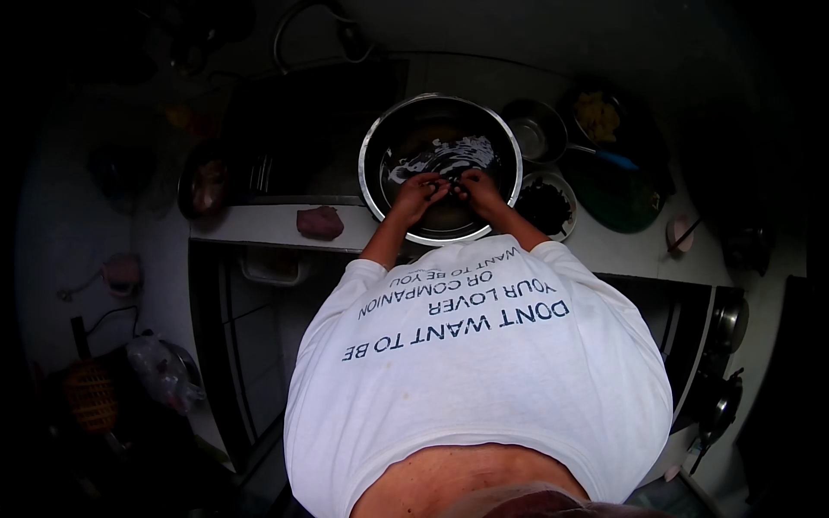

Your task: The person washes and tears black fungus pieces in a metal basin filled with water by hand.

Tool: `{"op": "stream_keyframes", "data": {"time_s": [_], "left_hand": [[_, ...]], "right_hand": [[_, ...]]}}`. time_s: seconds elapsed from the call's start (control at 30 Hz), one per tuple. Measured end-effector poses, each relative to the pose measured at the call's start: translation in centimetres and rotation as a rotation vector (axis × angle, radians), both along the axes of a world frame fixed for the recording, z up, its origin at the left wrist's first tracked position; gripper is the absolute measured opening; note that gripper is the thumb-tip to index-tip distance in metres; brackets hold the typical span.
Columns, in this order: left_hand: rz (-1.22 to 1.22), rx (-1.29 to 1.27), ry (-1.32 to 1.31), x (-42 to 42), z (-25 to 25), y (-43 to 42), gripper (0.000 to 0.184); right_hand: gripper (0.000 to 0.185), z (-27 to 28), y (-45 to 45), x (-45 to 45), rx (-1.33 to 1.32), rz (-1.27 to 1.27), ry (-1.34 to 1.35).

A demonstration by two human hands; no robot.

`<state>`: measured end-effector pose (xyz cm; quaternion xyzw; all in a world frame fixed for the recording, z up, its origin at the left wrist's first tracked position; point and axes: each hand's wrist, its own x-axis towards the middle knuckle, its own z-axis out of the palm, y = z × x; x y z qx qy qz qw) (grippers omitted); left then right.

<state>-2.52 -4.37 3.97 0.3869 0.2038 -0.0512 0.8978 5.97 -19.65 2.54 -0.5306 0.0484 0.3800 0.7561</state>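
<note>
A large metal basin (370,177) with a shiny rim holds water that is rippled and reflecting light. Both my hands are over its near side, low at the water. My left hand (418,198) has its fingers curled in, pinching at a small dark piece (450,185) between the hands. Opposite it, my right hand (479,190) is also closed at the fingertips around the dark stuff. Its exact kind is too dark to tell. Right beside the basin stands a pale bowl (570,226) filled with black, crumpled pieces.
A small saucepan (537,136) and a plate of yellow chunks (598,117) stand at the back right, near a green board (622,203). Left of the basin, a reddish-purple cloth or sponge (319,223) lies on the counter edge. A faucet (350,39) rises behind.
</note>
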Motion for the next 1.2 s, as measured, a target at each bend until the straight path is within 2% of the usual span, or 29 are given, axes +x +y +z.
{"op": "stream_keyframes", "data": {"time_s": [0.13, 0.3, 0.43, 0.53, 0.63, 0.73, 1.0, 1.2], "left_hand": [[-0.042, 0.062, 0.049, 0.0, -0.1, 0.0, 0.021], [-0.085, 0.192, 0.118, -0.1, 0.6, 0.0, 0.017], [-0.134, 0.355, 0.148, -0.2, 0.6, -0.2, 0.015], [-0.208, 0.591, 0.114, -0.1, 0.3, 0.0, 0.014], [-0.224, 0.514, 0.12, -0.2, 0.2, 0.0, 0.015], [-0.173, 0.333, 0.128, -0.1, 0.0, 0.0, 0.016], [-0.163, 0.35, 0.104, 0.1, 0.1, -0.5, 0.02], [-0.174, 0.317, 0.082, 0.0, 0.0, -0.5, 0.023]], "right_hand": [[0.006, -0.1, 0.0, 0.1, 0.035, 0.125, -0.008], [0.008, -0.3, 0.1, 0.1, 0.14, 0.216, 0.081], [0.014, 1.4, 0.4, -0.5, 0.035, 0.31, -0.071], [0.018, 2.1, 0.5, -0.9, -0.032, 0.413, -0.205], [0.018, 2.1, 0.5, -1.0, -0.027, 0.422, -0.19], [0.017, 0.6, 0.2, -0.5, 0.003, 0.396, -0.178], [0.015, 0.7, 0.3, -0.2, -0.022, 0.306, -0.06], [0.017, 1.0, 0.4, -0.5, -0.021, 0.388, -0.042]]}}
